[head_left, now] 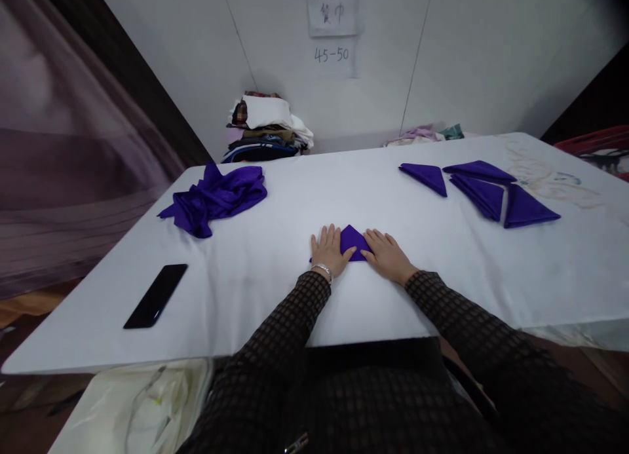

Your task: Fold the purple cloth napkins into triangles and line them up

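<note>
Purple napkin (pixel 351 239) lies folded near the counter's (pixel 275 244) front edge, half hidden under both hands. Left hand (pixel 330 249) and right hand (pixel 388 254) press flat on it, fingers open, gripping nothing. Bare counter lies all around. Black phone (pixel 156 295) sits left. Farther back, a wall paper (pixel 334 54) reads "45-50"; writing above is blurry.

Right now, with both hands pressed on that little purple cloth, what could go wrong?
1. The left hand and right hand lie flat on the folded purple cloth. If they slide unevenly, its folds might slip crooked.
2. The black phone lies near the front edge of the table. A sweeping sleeve could perhaps knock it off.
3. The crumpled purple pile sits close to the far left edge and might slump over.
</note>
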`<state>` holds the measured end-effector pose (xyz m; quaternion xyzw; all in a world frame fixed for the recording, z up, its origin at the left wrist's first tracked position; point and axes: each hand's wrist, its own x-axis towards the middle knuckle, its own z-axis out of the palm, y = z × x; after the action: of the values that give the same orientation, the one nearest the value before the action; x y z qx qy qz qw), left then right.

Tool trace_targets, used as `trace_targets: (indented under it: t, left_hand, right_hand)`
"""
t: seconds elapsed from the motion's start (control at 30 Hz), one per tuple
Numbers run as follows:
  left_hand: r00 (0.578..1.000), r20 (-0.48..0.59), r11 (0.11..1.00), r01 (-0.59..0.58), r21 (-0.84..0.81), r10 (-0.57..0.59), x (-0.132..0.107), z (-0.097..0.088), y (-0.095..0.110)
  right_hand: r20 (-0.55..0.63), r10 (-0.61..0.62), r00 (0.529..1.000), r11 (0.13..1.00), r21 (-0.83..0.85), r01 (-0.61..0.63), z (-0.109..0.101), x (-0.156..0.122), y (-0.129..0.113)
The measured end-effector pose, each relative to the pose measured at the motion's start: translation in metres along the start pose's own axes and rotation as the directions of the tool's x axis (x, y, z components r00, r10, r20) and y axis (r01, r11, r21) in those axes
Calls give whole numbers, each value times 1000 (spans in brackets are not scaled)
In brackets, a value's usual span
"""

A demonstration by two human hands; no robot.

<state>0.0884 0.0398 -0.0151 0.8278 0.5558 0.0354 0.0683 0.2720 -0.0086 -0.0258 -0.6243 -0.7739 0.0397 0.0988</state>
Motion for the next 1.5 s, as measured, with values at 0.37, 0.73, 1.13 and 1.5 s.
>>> trace_targets:
  t: [0.37,0.73,1.13,1.5]
  left_hand:
    - [996,44,997,72,-8,-72,-25,-5,-28]
    - [997,30,997,75,10,-75,-25,-7,-24]
    - [998,30,998,62,33,-63,-25,-3,-27]
    - [998,-2,998,57,19,-57,-28,-1,-27]
  right_hand:
    - [2,-4,1000,1000,24,4,1,1,0]
    - [-39,6,999,1000,-15,-6,-22,10,-30]
    - [21,-178,984,982,65,177,2,35,-49]
    - [22,-232,972,972,49,231,-2,3,-5]
